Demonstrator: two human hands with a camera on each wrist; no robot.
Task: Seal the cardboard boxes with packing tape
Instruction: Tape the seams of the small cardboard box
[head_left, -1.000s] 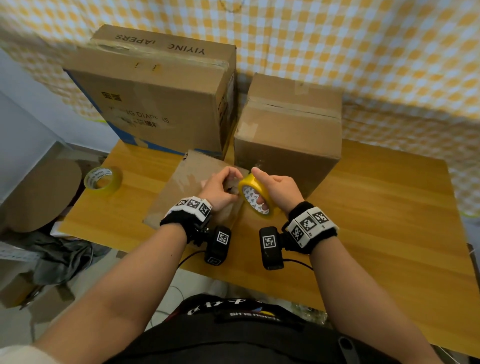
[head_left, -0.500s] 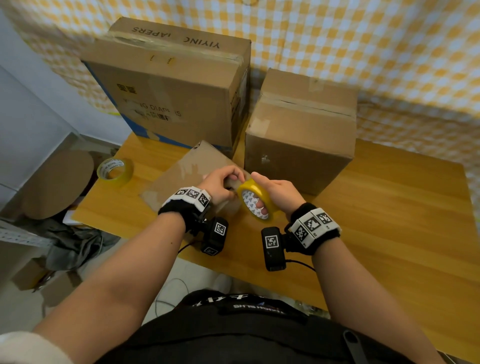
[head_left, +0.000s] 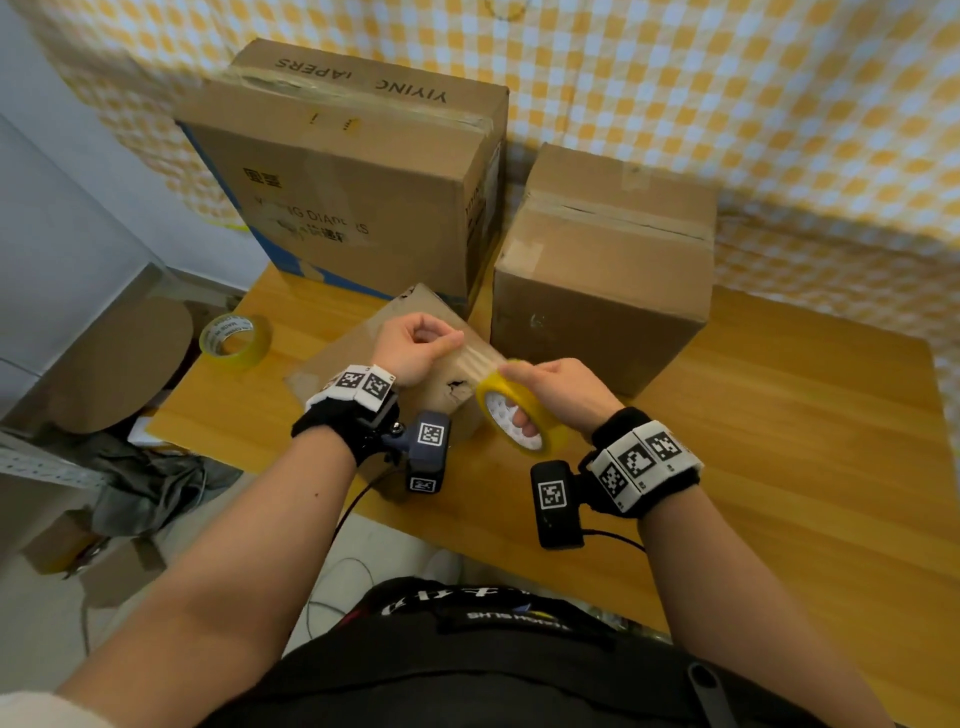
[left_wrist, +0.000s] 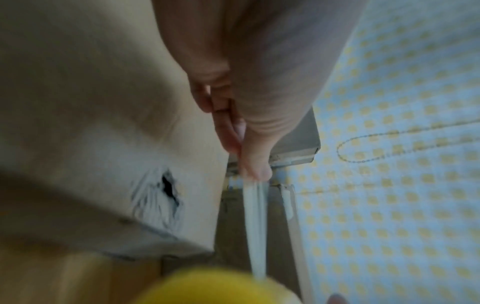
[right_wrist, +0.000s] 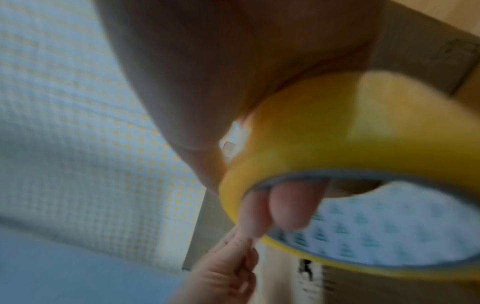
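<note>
left hand (head_left: 415, 345) pinching tape strip (head_left: 480, 358), right hand (head_left: 558, 395) gripping roll (head_left: 519, 410)

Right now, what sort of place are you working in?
Probably a makeshift packing corner in a room: cardboard boxes on a wooden table, a spare tape roll, a checkered cloth behind.

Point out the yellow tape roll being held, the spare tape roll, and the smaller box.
yellow tape roll (head_left: 540, 415), head view, outer yellow band.
spare tape roll (head_left: 254, 347), head view, outer side.
smaller box (head_left: 597, 306), head view, front face.
</note>
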